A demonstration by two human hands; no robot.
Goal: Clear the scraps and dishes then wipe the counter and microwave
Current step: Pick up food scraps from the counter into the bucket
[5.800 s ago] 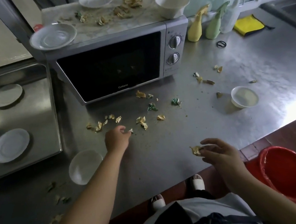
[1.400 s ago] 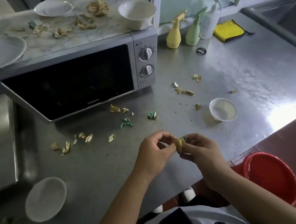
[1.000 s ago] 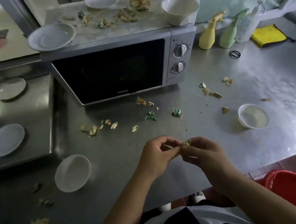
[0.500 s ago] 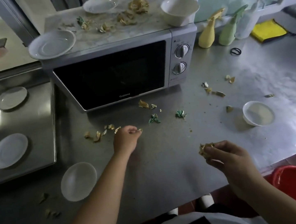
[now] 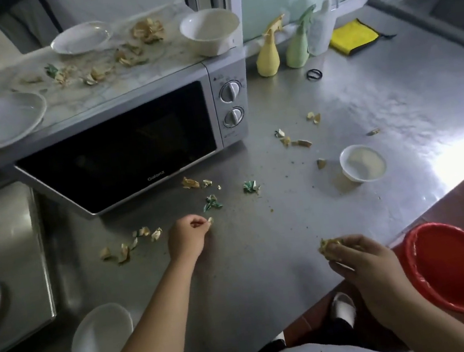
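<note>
many light, crumpled scraps (image 5: 133,243) lie on the steel counter (image 5: 278,246) before the microwave (image 5: 120,143), best pinched singly at a raised fold, as the left hand (image 5: 187,236) pinches one (image 5: 210,220) while the right hand (image 5: 362,259), well apart, clutches a gathered wad (image 5: 327,244).

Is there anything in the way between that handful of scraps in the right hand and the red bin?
Nothing visible. The right hand holds the wad of scraps near the counter's front edge, and the red bin sits open-topped just beyond, lower down, with only open air between.
</note>
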